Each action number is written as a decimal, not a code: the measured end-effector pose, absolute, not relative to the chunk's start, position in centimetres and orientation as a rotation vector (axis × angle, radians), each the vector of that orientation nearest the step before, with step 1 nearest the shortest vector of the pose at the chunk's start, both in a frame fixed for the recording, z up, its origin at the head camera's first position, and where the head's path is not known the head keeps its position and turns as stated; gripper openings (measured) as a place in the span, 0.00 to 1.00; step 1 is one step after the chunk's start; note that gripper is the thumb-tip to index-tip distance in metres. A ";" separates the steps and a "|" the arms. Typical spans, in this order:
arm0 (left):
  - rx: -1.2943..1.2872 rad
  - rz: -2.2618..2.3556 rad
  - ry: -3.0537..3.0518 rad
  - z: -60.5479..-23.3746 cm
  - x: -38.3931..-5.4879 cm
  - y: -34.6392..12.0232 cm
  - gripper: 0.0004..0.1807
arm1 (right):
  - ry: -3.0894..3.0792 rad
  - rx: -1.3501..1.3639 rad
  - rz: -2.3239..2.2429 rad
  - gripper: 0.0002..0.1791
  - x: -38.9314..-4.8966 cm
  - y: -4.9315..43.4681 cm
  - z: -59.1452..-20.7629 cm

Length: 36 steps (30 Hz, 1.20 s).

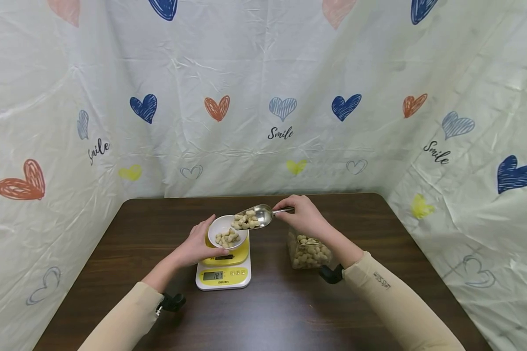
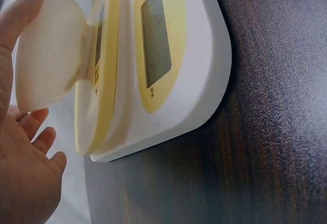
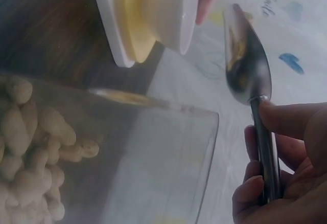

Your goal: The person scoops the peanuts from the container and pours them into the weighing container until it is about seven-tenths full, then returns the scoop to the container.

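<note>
A small white bowl (image 1: 223,225) with several peanuts (image 1: 228,238) inside sits on a yellow and white kitchen scale (image 1: 223,277), its display lit. My left hand (image 1: 198,244) holds the bowl by its sides, with the thumb (image 2: 23,12) on one side and fingers on the other. A metal scoop (image 1: 264,215) loaded with peanuts (image 1: 246,220) is in my right hand (image 1: 304,214), gripped by its handle (image 3: 264,152). The scoop's tip overlaps the bowl's right rim in the head view. From the right wrist, the scoop's back shows, tilted.
To the right of the scale, under my right forearm, stands a clear plastic container (image 1: 296,256) of peanuts (image 3: 30,152). Everything rests on a dark wooden table (image 1: 272,312). A white curtain (image 1: 246,161) with printed hearts hangs behind it and along both sides.
</note>
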State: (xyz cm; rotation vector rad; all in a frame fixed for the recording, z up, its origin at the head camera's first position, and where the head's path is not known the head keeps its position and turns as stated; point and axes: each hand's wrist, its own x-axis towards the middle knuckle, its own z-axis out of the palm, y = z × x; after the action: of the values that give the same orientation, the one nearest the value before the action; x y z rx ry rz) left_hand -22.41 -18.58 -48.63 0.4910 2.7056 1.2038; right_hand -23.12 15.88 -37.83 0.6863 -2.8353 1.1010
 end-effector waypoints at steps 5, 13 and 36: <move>0.496 1.192 2.713 -48.6 -22.4 -18.6 0.67 | -2.826 0.717 0.969 0.09 -23.5 14.9 -38.1; 0.490 1.189 2.720 -48.7 -22.4 -18.5 0.65 | -2.841 0.690 0.819 0.08 -23.5 13.9 -38.0; 0.493 1.192 2.727 -48.9 -22.4 -18.6 0.64 | -2.825 0.682 0.773 0.09 -23.5 14.5 -37.5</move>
State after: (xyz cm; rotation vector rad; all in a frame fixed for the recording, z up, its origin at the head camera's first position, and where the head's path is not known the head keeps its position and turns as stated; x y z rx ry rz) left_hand -22.37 -18.63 -48.86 0.4928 2.7268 1.1923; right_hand -23.50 14.52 -37.46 0.6818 -2.8249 0.7733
